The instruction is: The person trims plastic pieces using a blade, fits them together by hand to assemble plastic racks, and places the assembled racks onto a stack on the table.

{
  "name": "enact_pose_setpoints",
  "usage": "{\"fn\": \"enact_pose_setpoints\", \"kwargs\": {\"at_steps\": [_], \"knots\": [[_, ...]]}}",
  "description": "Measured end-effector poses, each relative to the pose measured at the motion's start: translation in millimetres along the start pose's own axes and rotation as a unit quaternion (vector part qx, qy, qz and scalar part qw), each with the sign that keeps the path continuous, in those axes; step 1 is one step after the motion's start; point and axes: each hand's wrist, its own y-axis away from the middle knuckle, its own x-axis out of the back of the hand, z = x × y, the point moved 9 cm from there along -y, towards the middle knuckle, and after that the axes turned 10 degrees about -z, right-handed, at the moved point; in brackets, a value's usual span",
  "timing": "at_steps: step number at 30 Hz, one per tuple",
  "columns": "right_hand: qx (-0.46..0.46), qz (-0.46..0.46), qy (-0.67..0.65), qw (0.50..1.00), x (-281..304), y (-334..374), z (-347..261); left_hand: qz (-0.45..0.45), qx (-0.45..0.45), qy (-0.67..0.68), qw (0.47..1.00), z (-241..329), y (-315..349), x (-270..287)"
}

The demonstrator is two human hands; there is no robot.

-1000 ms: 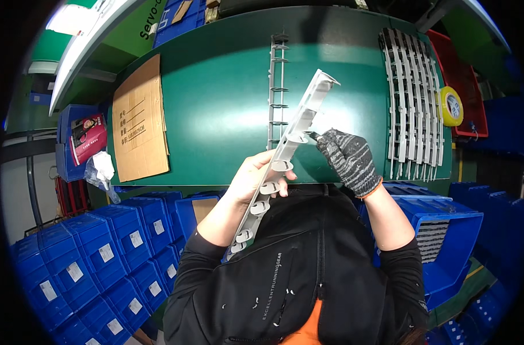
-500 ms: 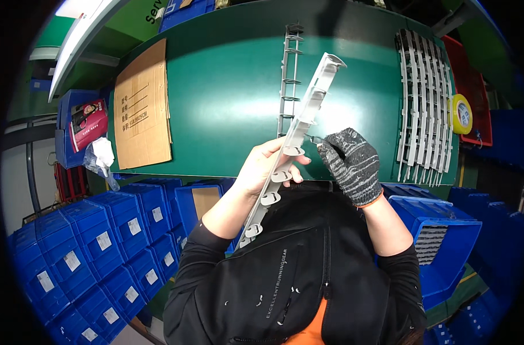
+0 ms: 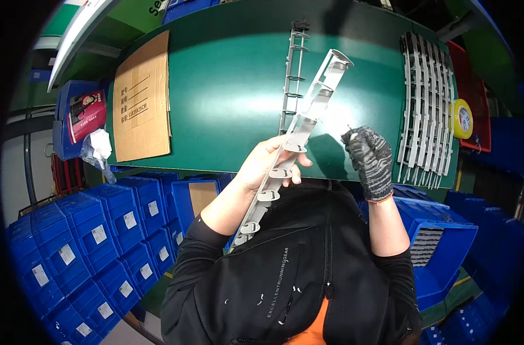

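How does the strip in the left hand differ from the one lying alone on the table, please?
The held strip is gripped by the left hand; the lying strip rests on the table. The held strip shows rounded tabs; the lying strip looks ladder-like. The held strip slants more than the lying strip. Both are long and narrow.

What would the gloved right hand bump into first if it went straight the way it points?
Probably the upper part of the pale grey strip in the left hand, though depth is unclear and it might miss.
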Motion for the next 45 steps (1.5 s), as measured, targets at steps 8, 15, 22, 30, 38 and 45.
{"fn": "enact_pose_setpoints", "kwargs": {"at_steps": [8, 15, 22, 30, 38, 45], "knots": [[-0.033, -0.087, -0.419, 0.903, -40.2, -24.2, 15.3, -0.077, 0.107, 0.086, 0.988, -34.8, -12.4, -21.4], [0.011, 0.066, -0.410, 0.909, 13.4, -35.2, -11.9, -0.046, 0.062, -0.256, 0.964, 13.0, 16.8, -5.0], [0.007, 0.083, -0.289, 0.954, 23.7, -21.4, 11.6, -0.056, 0.124, -0.201, 0.970, 12.4, 20.2, -7.8], [0.094, 0.027, -0.013, 0.995, 12.0, -3.7, -7.7, -0.106, 0.154, -0.193, 0.963, 6.9, 15.7, -24.0], [0.058, -0.076, 0.160, 0.982, -16.1, -0.7, -20.8, -0.093, 0.153, -0.191, 0.965, 7.8, 13.9, -23.5], [-0.125, 0.003, -0.128, 0.984, -6.3, 12.3, 28.0, -0.056, 0.095, -0.176, 0.978, 7.3, 8.4, -11.7]]}}
